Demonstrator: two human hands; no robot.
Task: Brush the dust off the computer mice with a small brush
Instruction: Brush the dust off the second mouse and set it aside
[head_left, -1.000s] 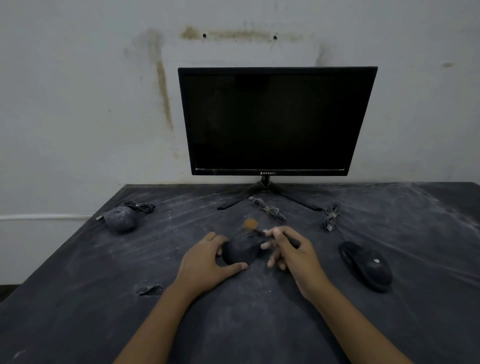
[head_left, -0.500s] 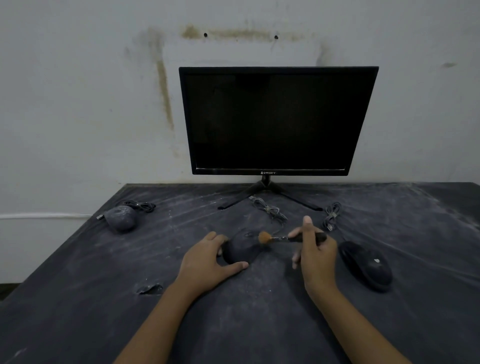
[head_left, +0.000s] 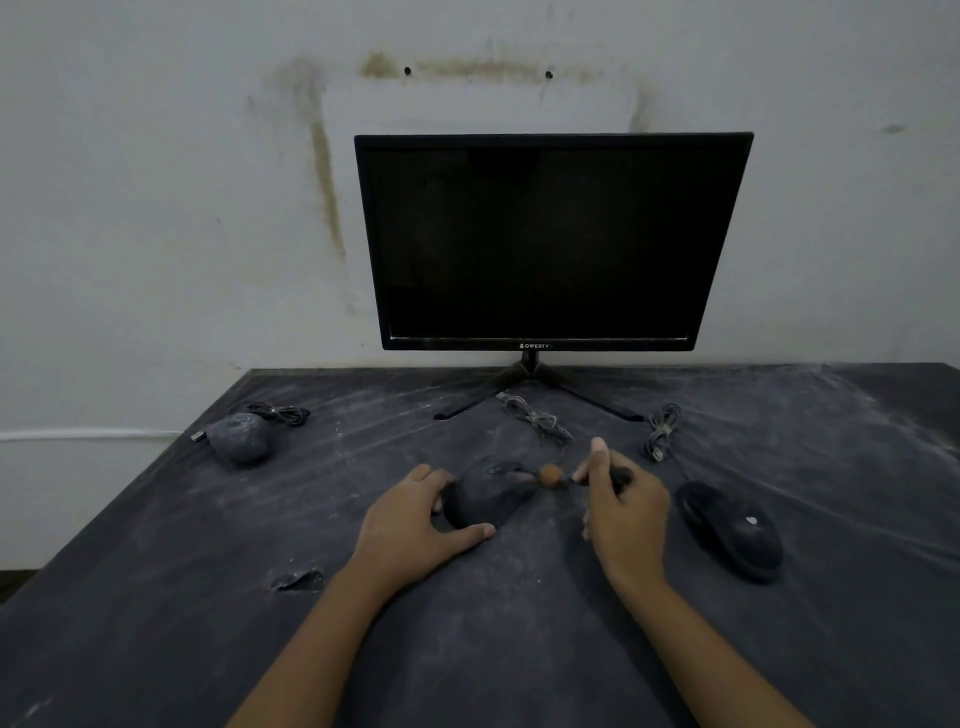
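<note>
The only legible writing is "QWERTY" in pale letters on the lower bezel of the dark monitor (head_left: 540, 239), which stands on a splayed stand at the 12 o'clock edge of the dusty black table (head_left: 156, 613).

The middle mouse (head_left: 485, 499) lies on the table under the left hand (head_left: 415, 525), at about 1 o'clock from that hand's knuckles; fingers curl over its left flank and the thumb braces its near edge, so the hand clasps it. The small brush (head_left: 576, 475) is pinched in the right hand (head_left: 626, 512), its orange-brown bristle tuft pointing toward 9 o'clock and sitting just beside the mouse's right front corner (whether the bristles actually touch the shell cannot be told). The brush's dark handle runs back under the raised index finger.

Both forearms come in from 6 o'clock, wrists low to the table, the right hand turned on its edge.

A dust-caked grey mouse (head_left: 240, 437) sits well apart at 10 o'clock with its coiled cable. A cleaner black mouse (head_left: 732, 530) lies just beside the right hand at 3 o'clock. Two bundled cables (head_left: 661, 431) lie near the monitor's stand.
</note>
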